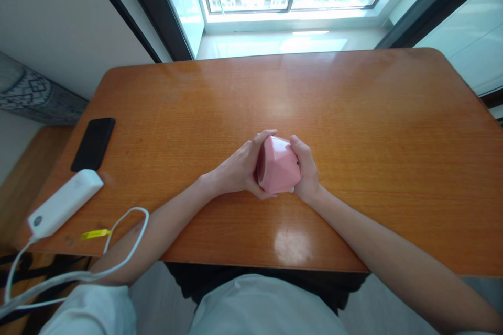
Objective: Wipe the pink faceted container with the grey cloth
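Observation:
A glossy pink cup (281, 165) with flat facets is between my hands, above the middle of the wooden table. It lies tilted, its pale-edged round rim facing left. My left hand (257, 165) is wrapped about the rim side, fingers over the top and thumb below. On the other side my right hand (307, 170) grips the cup, its thumb pressed along the upper right; most of its other fingers are hidden behind the cup. Whether the cup touches the tabletop I cannot tell.
The wooden table (393, 167) reaches back to a window. At its left side lie a black phone (93, 144) and a white power bank (66, 203) with a white cable (129, 256). The cable loops over my left forearm and bears a yellow tag (95, 234).

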The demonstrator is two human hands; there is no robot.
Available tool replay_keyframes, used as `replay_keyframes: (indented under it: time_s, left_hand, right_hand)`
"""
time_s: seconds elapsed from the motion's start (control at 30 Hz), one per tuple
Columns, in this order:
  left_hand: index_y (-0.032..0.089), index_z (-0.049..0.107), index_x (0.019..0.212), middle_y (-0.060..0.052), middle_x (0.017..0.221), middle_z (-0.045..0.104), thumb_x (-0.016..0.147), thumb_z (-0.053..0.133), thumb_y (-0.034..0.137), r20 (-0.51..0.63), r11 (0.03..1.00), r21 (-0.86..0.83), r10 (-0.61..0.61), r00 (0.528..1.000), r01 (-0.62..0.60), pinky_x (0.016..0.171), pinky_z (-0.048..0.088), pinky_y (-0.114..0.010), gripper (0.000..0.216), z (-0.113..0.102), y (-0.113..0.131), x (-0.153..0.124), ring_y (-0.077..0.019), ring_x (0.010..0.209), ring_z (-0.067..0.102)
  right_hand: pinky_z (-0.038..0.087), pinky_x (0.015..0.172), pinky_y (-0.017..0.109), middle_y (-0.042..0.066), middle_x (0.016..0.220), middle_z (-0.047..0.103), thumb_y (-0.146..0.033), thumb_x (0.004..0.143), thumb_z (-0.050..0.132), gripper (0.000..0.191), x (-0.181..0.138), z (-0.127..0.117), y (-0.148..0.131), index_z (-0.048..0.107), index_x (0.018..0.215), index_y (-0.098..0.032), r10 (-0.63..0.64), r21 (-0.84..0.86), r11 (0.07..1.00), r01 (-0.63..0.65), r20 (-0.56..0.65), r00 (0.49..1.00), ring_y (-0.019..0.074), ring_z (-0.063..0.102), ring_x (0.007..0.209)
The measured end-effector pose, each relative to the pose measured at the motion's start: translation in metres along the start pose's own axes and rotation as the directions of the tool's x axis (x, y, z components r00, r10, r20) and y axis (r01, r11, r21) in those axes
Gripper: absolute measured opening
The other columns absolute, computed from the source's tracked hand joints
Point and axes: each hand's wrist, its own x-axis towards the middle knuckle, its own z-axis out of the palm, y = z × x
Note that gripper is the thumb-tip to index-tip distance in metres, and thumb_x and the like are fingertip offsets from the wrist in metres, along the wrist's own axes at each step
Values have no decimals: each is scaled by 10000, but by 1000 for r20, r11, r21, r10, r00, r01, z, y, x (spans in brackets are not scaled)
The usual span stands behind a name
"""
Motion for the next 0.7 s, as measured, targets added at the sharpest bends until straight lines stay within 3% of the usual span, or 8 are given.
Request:
replay_keyframes:
  time_s: [0.43,0.7]
  left_hand:
    - [387,141,1716,-150,1483,603,599,1055,483,18,1000,6,11,1000,-11,1036,583,-551,1447,0,-4,-2,-353,1172,683]
    - [364,198,1712,-152,1501,618,600,1047,471,1,1000,-8,-2,1000,2,1056,577,-547,1403,-1,-3,-3,-374,1218,691]
  right_hand:
    - [385,543,343,-7,593,520,-848,941,651,631,-2,-3,7,588,705,-266,6,0,1000,-6,1,1000,173,451,560]
    - [339,511,331,-3,590,524,-876,924,644,668,-3,-1,7,571,674,-261,1,11,1000,0,-25,1000,155,414,537]
